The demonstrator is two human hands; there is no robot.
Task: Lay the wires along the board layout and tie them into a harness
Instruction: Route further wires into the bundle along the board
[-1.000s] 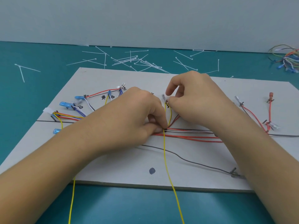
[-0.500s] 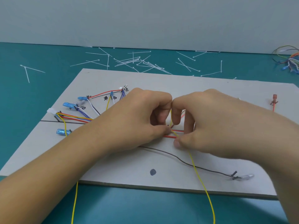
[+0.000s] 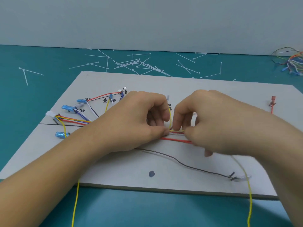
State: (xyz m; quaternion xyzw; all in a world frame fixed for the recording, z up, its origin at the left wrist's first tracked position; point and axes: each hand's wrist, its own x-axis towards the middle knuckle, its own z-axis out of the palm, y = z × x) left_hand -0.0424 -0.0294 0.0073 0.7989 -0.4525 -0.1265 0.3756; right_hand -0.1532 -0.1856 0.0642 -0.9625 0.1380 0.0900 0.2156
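A: Hands?
B: Left hand (image 3: 131,122) pinched the yellow wire (image 3: 170,118) where it bent onto the red wires (image 3: 175,140), I'd say to anchor the corner. Right hand (image 3: 213,122) pinched it just right, laying it alongside.
A: Where?
B: Mid board (image 3: 180,82). Tail hung off near edge. Cable ties (image 3: 131,63) lay far, for tying.

A teal tabletop (image 3: 32,54) is spread out on every side of the fingers (image 3: 164,110), and a plain pale wall (image 3: 147,22) is set well beyond them, evenly lit.

Left hand (image 3: 131,123) and right hand (image 3: 216,123) hide most of the wire bundle (image 3: 175,139).
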